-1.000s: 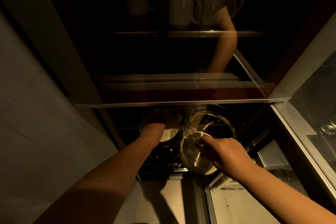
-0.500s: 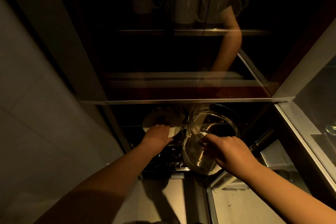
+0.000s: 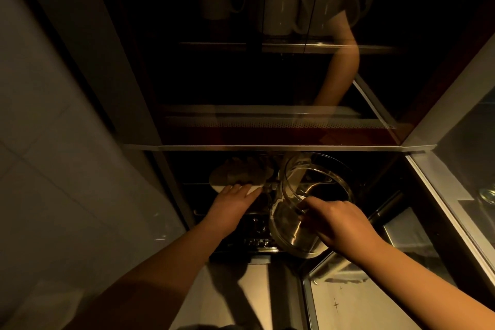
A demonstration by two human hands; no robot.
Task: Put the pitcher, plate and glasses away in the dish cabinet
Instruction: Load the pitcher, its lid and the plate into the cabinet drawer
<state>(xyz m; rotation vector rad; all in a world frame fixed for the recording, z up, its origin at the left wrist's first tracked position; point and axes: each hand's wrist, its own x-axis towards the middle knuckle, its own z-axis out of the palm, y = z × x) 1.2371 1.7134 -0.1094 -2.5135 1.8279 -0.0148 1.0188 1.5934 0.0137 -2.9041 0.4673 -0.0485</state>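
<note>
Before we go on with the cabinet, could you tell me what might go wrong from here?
1. The right hand grips the glass pitcher only at its rim; it is tilted and could slip.
2. The pitcher sits close beside the plate under the left hand; they might knock together.
3. The lighting is dim, so shelf edges are hard to judge.

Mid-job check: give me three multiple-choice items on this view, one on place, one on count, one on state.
1. Where is the plate?
A. in the lower rack, left of the pitcher
B. on the top shelf
C. on the floor

2. How many hands touch the pitcher?
A. none
B. one
C. two

3. How is the pitcher held?
A. upright
B. upside down
C. tilted

Answers: 1 A, the left hand rests on its near edge there; 2 B, only the right hand grips its rim; 3 C, its mouth leans away from the person.
</note>
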